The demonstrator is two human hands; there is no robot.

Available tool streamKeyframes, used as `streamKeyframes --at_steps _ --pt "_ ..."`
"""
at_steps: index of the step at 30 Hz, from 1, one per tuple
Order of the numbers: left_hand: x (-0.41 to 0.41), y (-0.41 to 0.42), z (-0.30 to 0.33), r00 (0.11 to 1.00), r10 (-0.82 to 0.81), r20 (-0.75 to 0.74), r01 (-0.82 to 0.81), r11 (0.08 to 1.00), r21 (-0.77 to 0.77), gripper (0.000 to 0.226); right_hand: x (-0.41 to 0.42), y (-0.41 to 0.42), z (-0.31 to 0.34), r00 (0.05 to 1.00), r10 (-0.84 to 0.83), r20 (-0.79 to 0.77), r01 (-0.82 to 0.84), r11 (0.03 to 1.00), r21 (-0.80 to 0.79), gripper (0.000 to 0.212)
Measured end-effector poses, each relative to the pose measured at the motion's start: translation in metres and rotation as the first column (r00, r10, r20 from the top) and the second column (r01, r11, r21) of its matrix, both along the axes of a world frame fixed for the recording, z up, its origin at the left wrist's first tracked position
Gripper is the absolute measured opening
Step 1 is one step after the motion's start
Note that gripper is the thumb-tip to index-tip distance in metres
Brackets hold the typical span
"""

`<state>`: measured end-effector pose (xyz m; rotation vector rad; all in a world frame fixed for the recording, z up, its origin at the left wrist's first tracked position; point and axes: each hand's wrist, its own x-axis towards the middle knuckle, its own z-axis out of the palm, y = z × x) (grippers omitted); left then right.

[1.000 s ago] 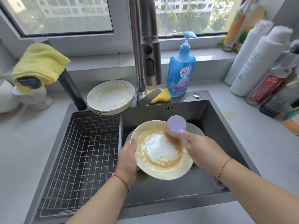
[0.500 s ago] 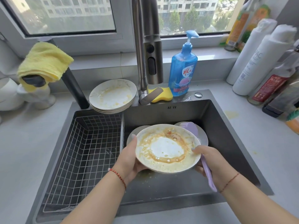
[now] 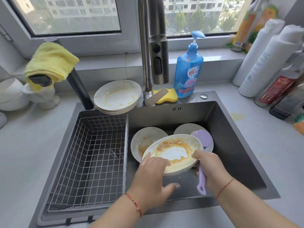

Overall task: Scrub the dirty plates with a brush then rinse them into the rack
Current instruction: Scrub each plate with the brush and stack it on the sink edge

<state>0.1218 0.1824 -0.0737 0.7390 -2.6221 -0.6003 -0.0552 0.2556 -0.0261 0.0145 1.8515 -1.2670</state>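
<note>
The brush (image 3: 202, 146) has been lifted off the dirty plate (image 3: 174, 154) since a second ago, so the scrubbing is paused. The plate has been passed toward the right hand (image 3: 209, 168), which now pinches its rim at 3 o'clock while the purple handle is also gripped. The left hand (image 3: 152, 176) has been loosened; its fingers are spread and only rest on the rim at 8 o'clock.

Brown sauce is still seen on the plate, so more scrubbing is probably needed before rinsing. The plate is held over the sink (image 3: 230, 129), tilted up toward 2 o'clock. The brush's long line runs from 6 to 12 o'clock, head away. The rack (image 3: 92, 155) is at 9 o'clock.
</note>
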Motion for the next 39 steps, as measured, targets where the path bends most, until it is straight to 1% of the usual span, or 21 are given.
streamKeyframes --at_steps 2,3,5,8,10,13,14,16,18,19,21,23,26,27,29,31,32,33,36,37,39 --pt "-0.006 0.002 -0.005 0.999 -0.051 0.011 0.052 0.977 -0.206 0.062 0.008 -0.002 0.001 1.000 -0.003 0.014 0.003 1.000 -0.004 0.005" --pt "-0.009 0.003 -0.005 0.999 -0.046 0.017 0.049 0.963 -0.266 0.068 0.012 -0.002 0.002 1.000 0.003 0.025 -0.003 1.000 -0.003 0.005" --pt "-0.014 0.005 -0.004 1.000 -0.011 -0.011 0.007 0.943 -0.332 0.072 0.018 -0.003 0.002 0.999 0.019 0.033 -0.019 1.000 -0.003 0.006" --pt "-0.017 0.006 -0.005 0.998 0.028 -0.061 -0.052 0.892 -0.449 0.063 0.025 -0.003 0.004 0.999 0.043 0.029 -0.042 0.999 -0.018 0.007" --pt "-0.016 0.006 -0.005 0.994 0.037 -0.105 -0.083 0.877 -0.473 0.063 0.026 -0.003 0.008 0.998 0.065 0.017 -0.065 0.997 -0.033 0.013" --pt "-0.016 0.002 -0.004 0.989 0.087 -0.117 -0.123 0.927 -0.354 0.066 0.023 -0.002 0.018 0.989 0.148 0.016 -0.147 0.986 -0.078 0.024" --pt "-0.016 -0.001 -0.001 0.986 0.129 -0.108 -0.155 0.946 -0.285 0.063 0.020 -0.002 0.021 0.986 0.169 0.005 -0.168 0.983 -0.078 0.026" --pt "-0.016 -0.005 0.011 0.953 0.287 -0.097 -0.296 0.949 -0.108 0.050 0.012 -0.002 0.021 0.983 0.170 -0.066 -0.174 0.983 -0.065 0.025" --pt "-0.016 -0.012 0.026 0.888 0.458 -0.033 -0.453 0.886 0.102 0.037 0.005 0.000 0.022 0.974 0.164 -0.156 -0.176 0.982 -0.066 0.022" --pt "-0.015 -0.015 0.031 0.870 0.493 0.008 -0.481 0.845 0.234 0.036 0.004 0.002 0.023 0.965 0.180 -0.191 -0.197 0.977 -0.076 0.021" --pt "-0.013 -0.023 0.034 0.855 0.518 -0.033 -0.471 0.802 0.367 0.038 0.007 0.005 0.031 0.944 0.232 -0.235 -0.266 0.956 -0.124 0.022" --pt "-0.013 -0.028 0.040 0.847 0.526 -0.079 -0.448 0.785 0.428 0.037 0.016 0.007 0.043 0.916 0.287 -0.280 -0.341 0.925 -0.166 0.024" --pt "-0.015 -0.035 0.044 0.839 0.539 -0.078 -0.428 0.740 0.519 0.035 0.034 0.010 0.062 0.853 0.419 -0.310 -0.492 0.845 -0.209 0.037" --pt "-0.015 -0.036 0.043 0.833 0.546 -0.086 -0.411 0.716 0.564 0.036 0.040 0.013 0.066 0.821 0.477 -0.314 -0.549 0.810 -0.205 0.039" --pt "-0.017 -0.038 0.042 0.816 0.562 -0.136 -0.351 0.669 0.656 0.049 0.052 0.018 0.072 0.738 0.577 -0.349 -0.652 0.743 -0.152 0.042" --pt "-0.017 -0.039 0.043 0.798 0.584 -0.149 -0.330 0.631 0.702 0.054 0.054 0.019 0.074 0.678 0.606 -0.415 -0.696 0.710 -0.101 0.042" --pt "-0.016 -0.038 0.044 0.800 0.585 -0.135 -0.339 0.626 0.703 0.048 0.050 0.017 0.075 0.669 0.592 -0.449 -0.690 0.719 -0.080 0.038" --pt "-0.013 -0.038 0.044 0.815 0.570 -0.109 -0.366 0.651 0.665 0.042 0.042 0.013 0.073 0.680 0.557 -0.476 -0.656 0.753 -0.056 0.034" --pt "-0.009 -0.037 0.046 0.844 0.526 -0.104 -0.380 0.724 0.576 0.037 0.012 0.002 0.069 0.769 0.432 -0.471 -0.474 0.880 0.033 0.029" --pt "-0.008 -0.038 0.045 0.852 0.512 -0.108 -0.366 0.732 0.575 0.037 0.005 0.002 0.067 0.768 0.433 -0.472 -0.461 0.885 0.063 0.033" --pt "-0.009 -0.039 0.045 0.855 0.508 -0.099 -0.362 0.723 0.588 0.036 0.008 0.005 0.068 0.744 0.489 -0.455 -0.524 0.850 0.055 0.033"
